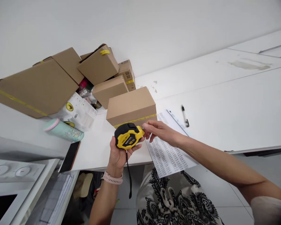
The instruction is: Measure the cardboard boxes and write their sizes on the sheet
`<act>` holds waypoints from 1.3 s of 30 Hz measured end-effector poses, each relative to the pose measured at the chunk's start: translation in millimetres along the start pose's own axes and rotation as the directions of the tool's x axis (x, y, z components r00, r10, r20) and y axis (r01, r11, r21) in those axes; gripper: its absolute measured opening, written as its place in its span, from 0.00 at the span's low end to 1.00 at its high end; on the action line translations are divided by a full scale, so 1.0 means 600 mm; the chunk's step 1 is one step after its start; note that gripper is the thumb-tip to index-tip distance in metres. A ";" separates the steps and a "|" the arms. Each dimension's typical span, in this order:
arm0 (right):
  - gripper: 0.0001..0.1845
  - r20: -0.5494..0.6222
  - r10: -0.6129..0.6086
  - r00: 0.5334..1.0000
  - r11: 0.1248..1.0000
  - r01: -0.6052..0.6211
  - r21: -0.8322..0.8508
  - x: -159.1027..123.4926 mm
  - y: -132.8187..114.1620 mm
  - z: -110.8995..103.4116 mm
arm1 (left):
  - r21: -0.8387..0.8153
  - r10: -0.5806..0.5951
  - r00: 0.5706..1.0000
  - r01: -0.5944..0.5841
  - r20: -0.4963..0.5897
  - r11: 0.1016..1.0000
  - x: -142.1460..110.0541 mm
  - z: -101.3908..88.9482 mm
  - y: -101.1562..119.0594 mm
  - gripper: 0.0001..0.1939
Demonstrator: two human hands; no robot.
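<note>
A yellow and black tape measure (128,137) rests in my left hand (118,154), whose fingers wrap under it; its black wrist strap hangs down. At the tape's mouth, my right hand (160,131) pinches the metal end tab with thumb and finger. Just behind the tape measure stands a closed brown cardboard box (132,104) with yellow tape along its lower side. Beneath my right hand lies a printed sheet (166,153) with rows of figures, its near edge reaching over the table edge.
A black pen (184,115) lies right of the sheet. More cardboard boxes (98,65) are stacked at the back left. A mint bottle (64,129), a white carton (78,109) and a dark phone-like slab (70,156) sit on the left. The white table (224,118) extends right along the wall.
</note>
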State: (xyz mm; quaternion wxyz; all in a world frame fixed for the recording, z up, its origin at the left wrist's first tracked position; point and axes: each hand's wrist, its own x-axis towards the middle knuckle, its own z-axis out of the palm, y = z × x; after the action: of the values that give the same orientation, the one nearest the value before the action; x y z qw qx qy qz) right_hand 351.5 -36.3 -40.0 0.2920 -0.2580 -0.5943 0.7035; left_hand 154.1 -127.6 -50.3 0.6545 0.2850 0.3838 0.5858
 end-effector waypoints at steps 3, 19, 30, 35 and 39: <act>0.22 -0.019 0.085 0.996 0.996 -0.084 0.031 0.014 0.009 0.007 | 0.069 -0.011 0.996 0.005 0.084 0.998 -0.002 -0.013 0.009 0.33; 0.13 -0.307 -0.176 0.935 0.983 0.183 -0.006 0.157 -0.084 -0.197 | 0.185 0.456 0.857 -0.421 -0.241 0.888 0.091 -0.104 0.234 0.26; 0.16 -0.355 -0.235 0.905 0.968 0.249 -0.006 0.248 -0.006 -0.206 | 0.126 0.318 0.869 -0.292 -0.379 0.948 0.228 -0.161 0.257 0.30; 0.16 -0.339 -0.243 0.909 0.969 0.239 -0.056 0.262 -0.002 -0.214 | 0.138 0.348 0.844 -0.319 -0.407 0.937 0.236 -0.161 0.256 0.28; 0.17 -0.351 -0.244 0.904 0.969 0.240 -0.055 0.276 0.001 -0.212 | 0.171 0.360 0.824 -0.317 -0.437 0.933 0.233 -0.153 0.257 0.28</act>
State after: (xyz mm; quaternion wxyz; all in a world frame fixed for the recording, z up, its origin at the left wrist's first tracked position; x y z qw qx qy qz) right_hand 326.5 169.9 -63.4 0.4780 -0.3065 -0.5630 0.6005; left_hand -4.4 26.6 3.1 0.4162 0.2304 0.4978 0.7252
